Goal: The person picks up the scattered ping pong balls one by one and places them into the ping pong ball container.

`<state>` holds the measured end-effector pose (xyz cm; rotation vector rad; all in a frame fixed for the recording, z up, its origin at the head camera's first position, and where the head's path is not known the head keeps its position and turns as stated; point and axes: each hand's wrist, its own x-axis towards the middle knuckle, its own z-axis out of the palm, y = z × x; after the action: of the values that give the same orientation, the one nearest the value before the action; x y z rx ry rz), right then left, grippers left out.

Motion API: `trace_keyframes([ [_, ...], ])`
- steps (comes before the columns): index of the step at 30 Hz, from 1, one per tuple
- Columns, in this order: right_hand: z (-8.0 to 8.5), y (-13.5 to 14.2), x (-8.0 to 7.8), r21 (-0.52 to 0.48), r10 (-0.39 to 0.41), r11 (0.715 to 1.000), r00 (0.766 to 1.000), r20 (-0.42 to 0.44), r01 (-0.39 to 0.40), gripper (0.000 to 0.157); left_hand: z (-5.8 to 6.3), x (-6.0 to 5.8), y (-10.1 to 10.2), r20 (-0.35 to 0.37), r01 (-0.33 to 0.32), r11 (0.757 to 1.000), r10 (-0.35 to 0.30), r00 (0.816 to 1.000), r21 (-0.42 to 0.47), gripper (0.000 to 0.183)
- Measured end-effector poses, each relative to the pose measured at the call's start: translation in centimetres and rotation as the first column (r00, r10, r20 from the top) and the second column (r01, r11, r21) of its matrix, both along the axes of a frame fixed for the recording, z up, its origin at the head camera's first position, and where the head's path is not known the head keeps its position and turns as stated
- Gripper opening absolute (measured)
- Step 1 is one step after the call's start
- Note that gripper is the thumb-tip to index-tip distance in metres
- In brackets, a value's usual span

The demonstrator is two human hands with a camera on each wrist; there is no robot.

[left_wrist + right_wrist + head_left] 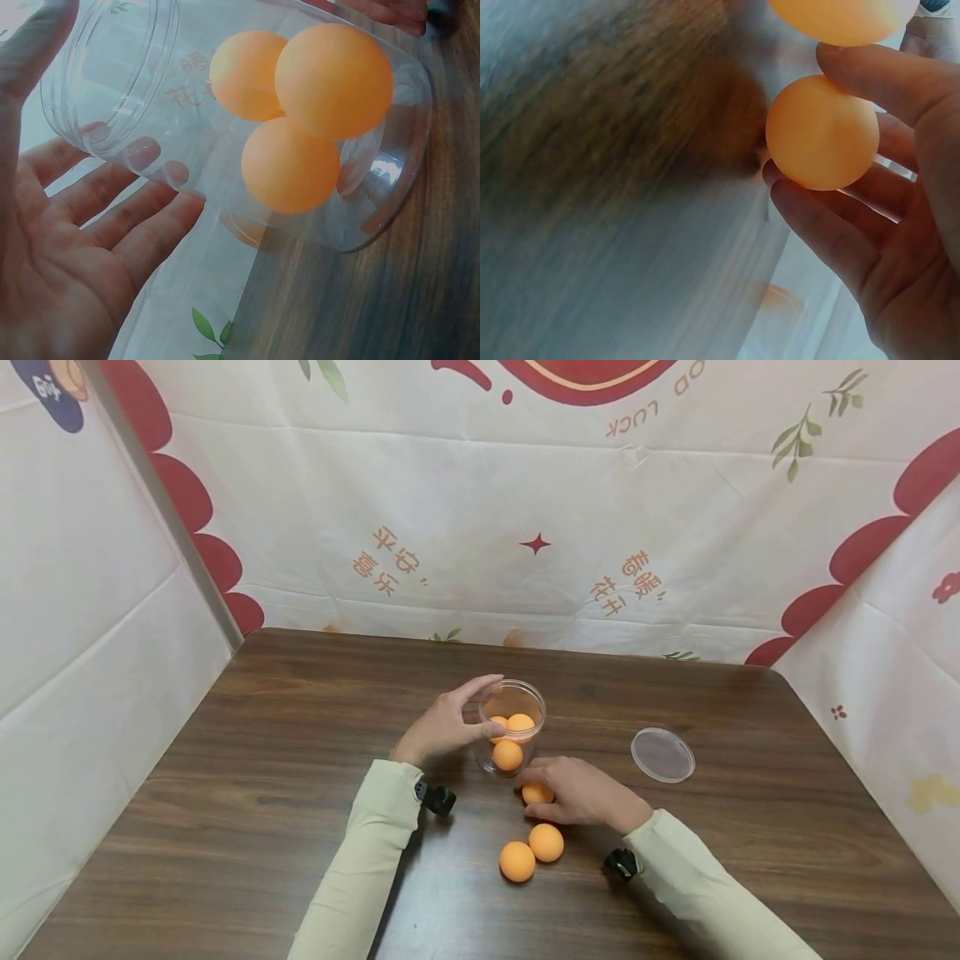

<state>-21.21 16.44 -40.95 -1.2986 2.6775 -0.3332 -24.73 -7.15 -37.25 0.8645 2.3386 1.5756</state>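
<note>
A clear plastic jar (525, 745) stands on the table with its mouth uncovered. My left hand (448, 727) grips it near the rim, thumb on one side and fingers around the other. Inside, toward the bottom, are three orange ping-pong balls (291, 165). Just in front of the jar, my right hand (581, 791) holds another ping-pong ball (823, 132) low over the table, its thumb and fingers curled around it. Two more balls, one nearer (517, 862) and one slightly behind it (546, 842), lie side by side below the right hand.
A round clear lid (663, 755) lies flat on the wooden table (247, 793), to the right of the jar. Behind the table hangs a white printed cloth (465, 502), and similar cloth closes off the left and right sides.
</note>
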Motion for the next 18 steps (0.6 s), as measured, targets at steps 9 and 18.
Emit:
trace_keyframes([
  [9,1.2,0.5,0.0,-0.005,-0.047,0.999,0.999,0.001,0.047,0.029,-0.3,-0.2,-0.1,0.0,0.0,1.0,0.0,1.0,0.006,0.071],
  [18,3.6,1.9,-0.9,0.015,-0.115,0.993,0.992,-0.047,0.116,0.031,-2.5,-1.6,0.0,-0.031,0.0,1.0,0.001,1.0,0.024,0.071],
])
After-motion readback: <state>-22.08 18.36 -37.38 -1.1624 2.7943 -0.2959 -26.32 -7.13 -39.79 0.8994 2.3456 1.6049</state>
